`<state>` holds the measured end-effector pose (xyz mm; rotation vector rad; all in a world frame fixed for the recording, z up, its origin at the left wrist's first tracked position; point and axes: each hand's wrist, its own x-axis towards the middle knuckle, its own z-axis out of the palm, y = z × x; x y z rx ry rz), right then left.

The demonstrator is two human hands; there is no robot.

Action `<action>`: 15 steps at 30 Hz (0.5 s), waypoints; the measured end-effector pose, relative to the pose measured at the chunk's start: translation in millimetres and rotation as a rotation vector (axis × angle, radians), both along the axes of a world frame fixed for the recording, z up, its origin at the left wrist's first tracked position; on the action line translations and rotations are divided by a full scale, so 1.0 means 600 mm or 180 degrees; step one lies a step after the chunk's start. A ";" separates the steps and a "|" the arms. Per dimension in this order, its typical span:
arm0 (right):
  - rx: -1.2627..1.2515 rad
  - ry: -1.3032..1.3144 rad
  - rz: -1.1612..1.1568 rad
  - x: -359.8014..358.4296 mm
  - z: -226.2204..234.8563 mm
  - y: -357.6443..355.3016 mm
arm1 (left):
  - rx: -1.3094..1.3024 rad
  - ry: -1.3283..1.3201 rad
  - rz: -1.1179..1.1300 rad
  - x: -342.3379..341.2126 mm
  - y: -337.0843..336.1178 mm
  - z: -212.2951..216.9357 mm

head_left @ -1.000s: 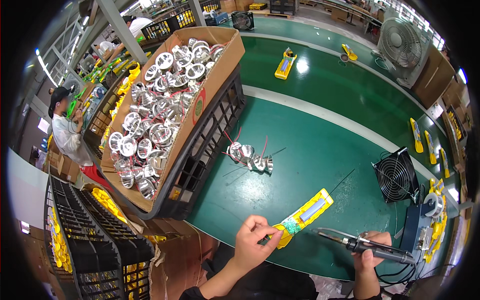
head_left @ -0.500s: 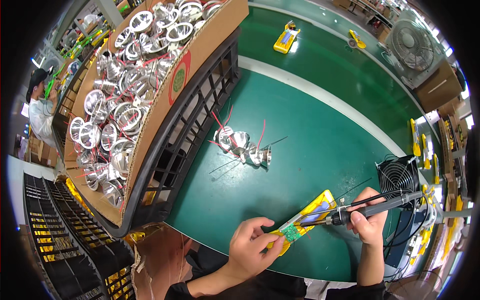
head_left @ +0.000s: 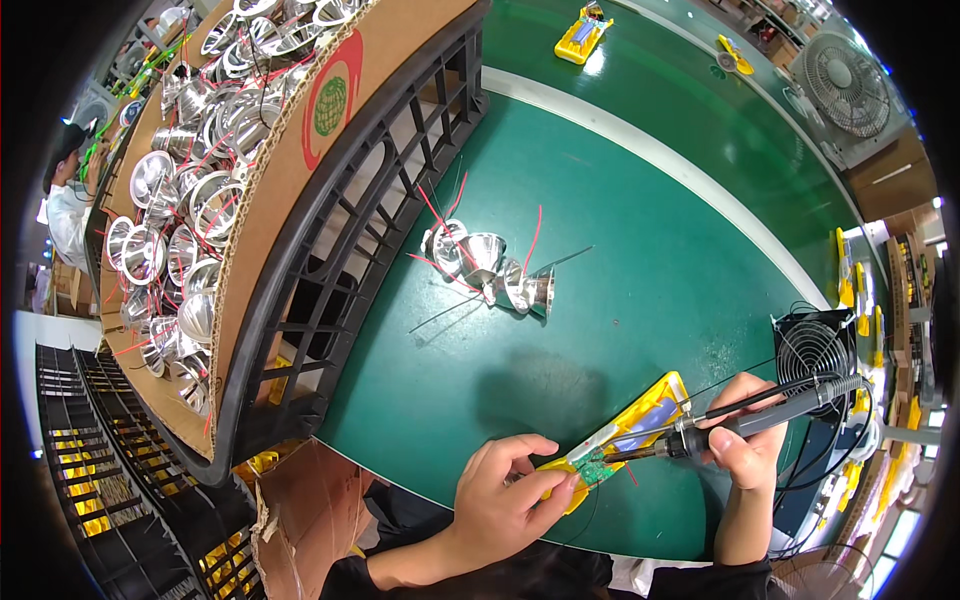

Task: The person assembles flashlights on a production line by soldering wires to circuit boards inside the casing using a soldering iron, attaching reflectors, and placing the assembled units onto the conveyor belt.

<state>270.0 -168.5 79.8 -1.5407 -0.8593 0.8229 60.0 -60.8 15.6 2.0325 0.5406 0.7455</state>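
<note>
My left hand (head_left: 505,500) pinches the near end of a long yellow housing (head_left: 640,425) that lies on the green table and carries a small green circuit board (head_left: 597,468). My right hand (head_left: 745,440) grips a black soldering iron (head_left: 770,412), and its tip touches the board beside my left fingers. The iron's cable runs off to the right. A small cluster of shiny metal reflector cups (head_left: 490,265) with red wires lies on the table farther away.
A cardboard box (head_left: 290,170) full of several reflector cups rests on a black plastic crate (head_left: 370,250) at the left. A small black fan (head_left: 815,345) stands at the right. Another person (head_left: 65,205) sits far left. More yellow housings (head_left: 583,30) lie on the far table.
My head has moved closer to the table. My right hand brought the soldering iron from the table edge up and left, and its tip now touches the board that my left hand holds.
</note>
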 end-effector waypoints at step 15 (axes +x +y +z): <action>-0.0029 -0.0019 -0.0081 -0.005 0.000 0.006 | -0.0034 0.0031 -0.0001 -0.001 -0.001 -0.002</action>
